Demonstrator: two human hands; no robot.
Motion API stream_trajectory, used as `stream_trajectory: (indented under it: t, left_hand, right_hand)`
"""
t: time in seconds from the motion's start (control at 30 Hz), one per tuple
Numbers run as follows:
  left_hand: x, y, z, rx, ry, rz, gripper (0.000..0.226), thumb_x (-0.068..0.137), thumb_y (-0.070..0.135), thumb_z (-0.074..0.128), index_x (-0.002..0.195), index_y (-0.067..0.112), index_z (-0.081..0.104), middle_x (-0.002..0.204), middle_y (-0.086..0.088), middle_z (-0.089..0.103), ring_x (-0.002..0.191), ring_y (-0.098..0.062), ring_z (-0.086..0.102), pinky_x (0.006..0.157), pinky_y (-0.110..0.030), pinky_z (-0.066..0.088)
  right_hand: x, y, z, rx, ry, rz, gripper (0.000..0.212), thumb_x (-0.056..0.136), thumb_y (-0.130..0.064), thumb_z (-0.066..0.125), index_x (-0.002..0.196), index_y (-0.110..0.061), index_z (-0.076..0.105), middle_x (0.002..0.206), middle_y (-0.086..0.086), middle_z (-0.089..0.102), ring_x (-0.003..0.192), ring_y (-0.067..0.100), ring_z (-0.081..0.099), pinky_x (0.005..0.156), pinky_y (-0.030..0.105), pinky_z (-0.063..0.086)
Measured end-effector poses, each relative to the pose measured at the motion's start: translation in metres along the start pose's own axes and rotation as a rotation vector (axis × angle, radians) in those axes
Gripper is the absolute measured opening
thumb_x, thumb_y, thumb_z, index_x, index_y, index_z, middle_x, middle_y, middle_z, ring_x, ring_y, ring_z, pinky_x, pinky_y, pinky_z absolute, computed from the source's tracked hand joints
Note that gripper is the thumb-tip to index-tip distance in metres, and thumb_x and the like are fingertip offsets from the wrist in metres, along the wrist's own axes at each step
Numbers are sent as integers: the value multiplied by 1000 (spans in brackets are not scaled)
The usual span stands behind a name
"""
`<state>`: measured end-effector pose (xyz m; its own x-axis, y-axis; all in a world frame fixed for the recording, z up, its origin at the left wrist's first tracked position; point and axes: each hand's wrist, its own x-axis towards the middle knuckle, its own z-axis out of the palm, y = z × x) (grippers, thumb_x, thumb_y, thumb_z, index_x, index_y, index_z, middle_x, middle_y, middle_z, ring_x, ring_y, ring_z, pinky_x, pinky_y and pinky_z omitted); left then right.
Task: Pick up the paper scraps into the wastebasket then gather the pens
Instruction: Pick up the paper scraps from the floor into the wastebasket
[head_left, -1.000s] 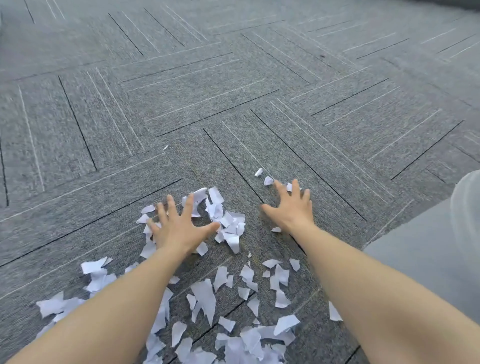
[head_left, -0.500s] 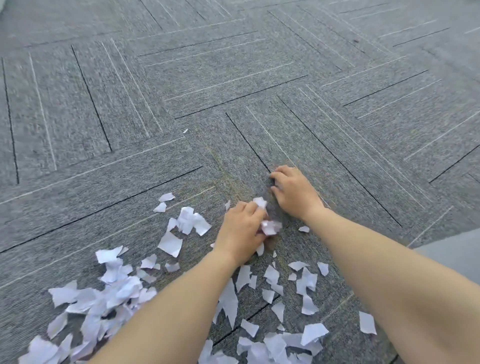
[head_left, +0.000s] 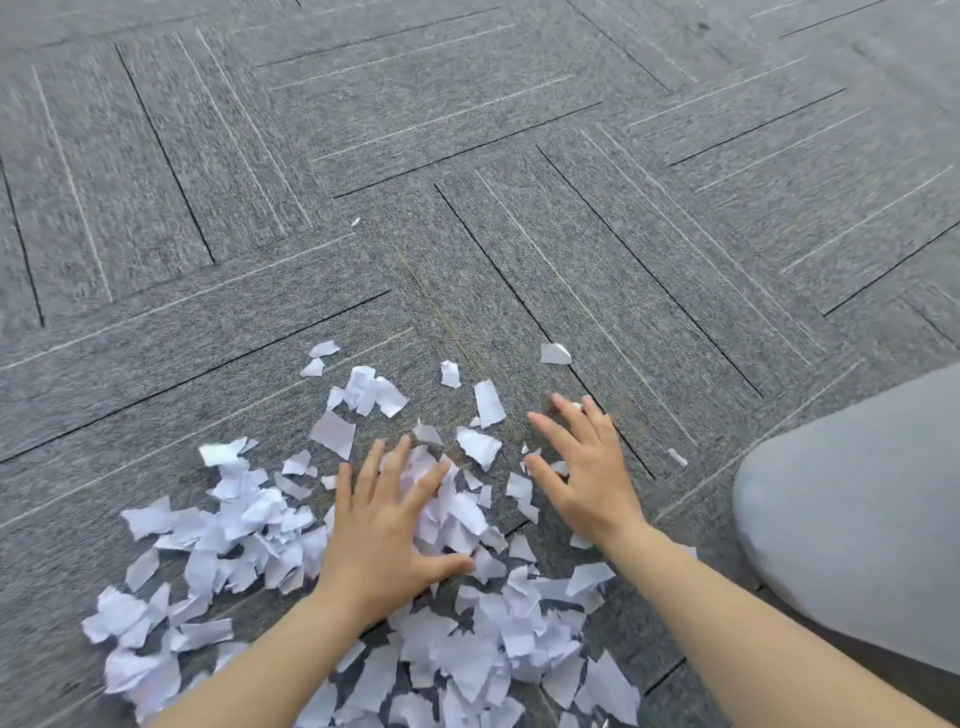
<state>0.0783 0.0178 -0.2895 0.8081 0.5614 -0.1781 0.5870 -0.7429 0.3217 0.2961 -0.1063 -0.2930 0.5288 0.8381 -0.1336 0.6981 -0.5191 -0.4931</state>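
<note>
Currently, left hand and right hand lie spread flat on paper scraps across grey carpet.

Left hand: palm down, flat, fingers spread and extended forward, thumb splayed out to the right of the fingers. Nothing is gripped. Bare left forearm runs from the wrist back toward the lower left.

Right hand: palm down, fingers extended and slightly fanned, pointing forward and to the left; thumb stretched out to the left of the fingers, toward the other hand. No grasp formed. Bare right forearm runs from the wrist back toward the lower right.

The two hands lie side by side, apart, thumbs facing inward.
</note>
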Motion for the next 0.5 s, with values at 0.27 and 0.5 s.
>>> stream_trajectory:
  t: [0.27, 0.5]
  left_hand:
    - [-46, 25, 33, -171, 67, 122, 97, 74, 67, 54, 147, 11, 27, 152, 0, 28, 141, -17, 21, 113, -36, 18]
    - [-91, 27, 48, -19, 101, 277, 98, 67, 83, 48, 131, 8, 45, 130, -2, 44, 120, -20, 42, 104, -34, 30]
  right_hand:
    - [-63, -41, 39, 226, -133, -374, 75, 86, -43, 58, 150, -19, 27, 156, -5, 25, 146, 12, 16, 117, 40, 22]
    - [-122, -21, 48, -139, -140, -656, 96, 80, -76, 47, 140, -2, 42, 146, 10, 43, 138, 25, 34, 114, 40, 27]
